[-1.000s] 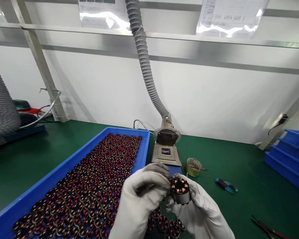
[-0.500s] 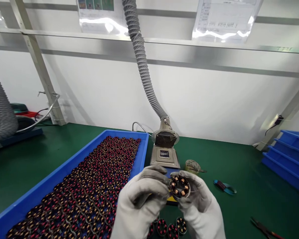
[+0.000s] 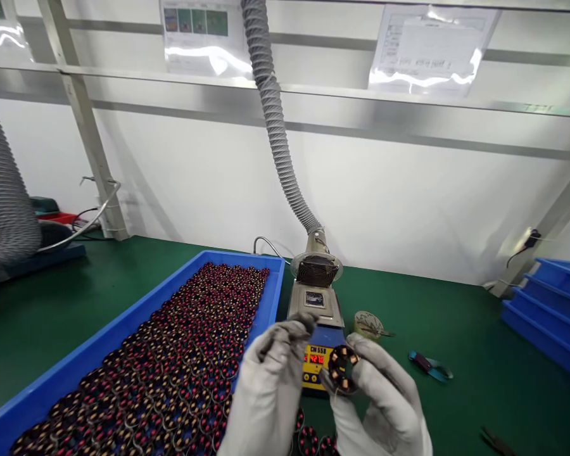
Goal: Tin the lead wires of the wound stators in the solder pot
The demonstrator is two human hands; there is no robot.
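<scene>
In white gloves, both hands are raised in front of the solder pot [image 3: 316, 310]. My right hand [image 3: 384, 396] grips a small ring-shaped motor stator [image 3: 343, 369] by its edge between thumb and fingers. Copper windings show around the stator's inside, and a thin wire end sticks out below it. My left hand [image 3: 275, 373] is just left of it, apart from the stator, its fingers pinched together and a little blurred. Whatever those fingertips may hold is hidden. Several more stators [image 3: 308, 440] lie on the green table below my hands.
A long blue tray [image 3: 123, 323] packed with stators stands on the left. To the right lie a round tin [image 3: 368, 323], a blue-green strap [image 3: 430, 366] and pliers [image 3: 496, 440]. Blue trays [image 3: 551, 316] are stacked at far right. A grey hose [image 3: 275, 120] hangs over the pot.
My left hand has come away from the stator, and its fingers have closed into a pinch. My right hand has turned the stator slightly; the pot's lit display now shows between my hands.
</scene>
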